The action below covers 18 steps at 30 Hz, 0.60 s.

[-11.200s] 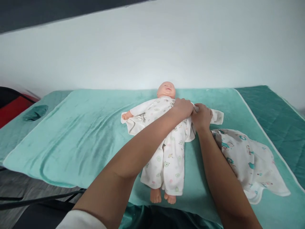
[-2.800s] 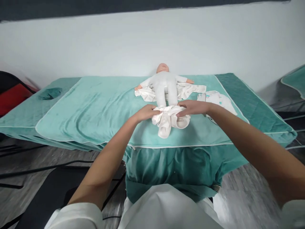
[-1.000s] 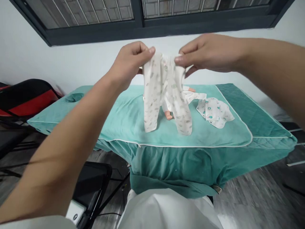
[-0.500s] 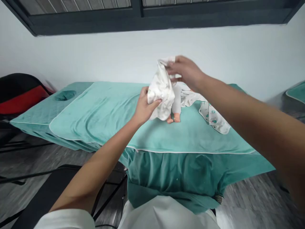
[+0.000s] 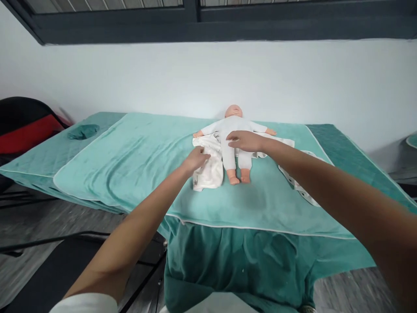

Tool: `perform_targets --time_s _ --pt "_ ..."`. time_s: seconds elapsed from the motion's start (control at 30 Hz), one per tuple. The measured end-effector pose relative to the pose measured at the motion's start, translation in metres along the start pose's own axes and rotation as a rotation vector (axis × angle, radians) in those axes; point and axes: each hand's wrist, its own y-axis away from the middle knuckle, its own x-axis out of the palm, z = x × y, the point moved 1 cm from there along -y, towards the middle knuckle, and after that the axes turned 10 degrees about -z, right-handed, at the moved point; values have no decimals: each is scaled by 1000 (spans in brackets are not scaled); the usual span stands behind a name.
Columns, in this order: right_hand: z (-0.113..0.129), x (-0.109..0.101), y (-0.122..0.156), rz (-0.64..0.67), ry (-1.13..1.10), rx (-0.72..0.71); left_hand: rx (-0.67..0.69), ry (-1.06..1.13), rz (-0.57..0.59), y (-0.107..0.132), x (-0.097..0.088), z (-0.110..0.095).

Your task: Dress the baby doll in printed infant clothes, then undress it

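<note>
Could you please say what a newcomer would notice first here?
Probably the doll, lying with arms spread on the green bed cover. Next, perhaps, the left hand over a white garment beside it and the right hand over its body. At left, a red and black chair stands out.

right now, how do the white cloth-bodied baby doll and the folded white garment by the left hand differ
The white cloth-bodied baby doll lies with arms spread; the folded white garment lies doubled up. The doll has a pink head; the garment is all fabric. The doll looks larger than the garment. Both are mostly white.
</note>
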Motion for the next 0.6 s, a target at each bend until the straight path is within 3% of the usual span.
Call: perform_targets --time_s 0.1,0.2,0.4,0.6 --pt "-45 6 -22 -273 102 100 92 9 -33 -6 19 -4" --pt "-87 12 -48 -374 149 184 73 125 114 -14 44 -15" --pt "-139 17 -107 -403 18 393 -204 325 326 -52 83 -19" --pt "-169 2 -157 -315 -10 472 -386 448 497 -89 86 -16"
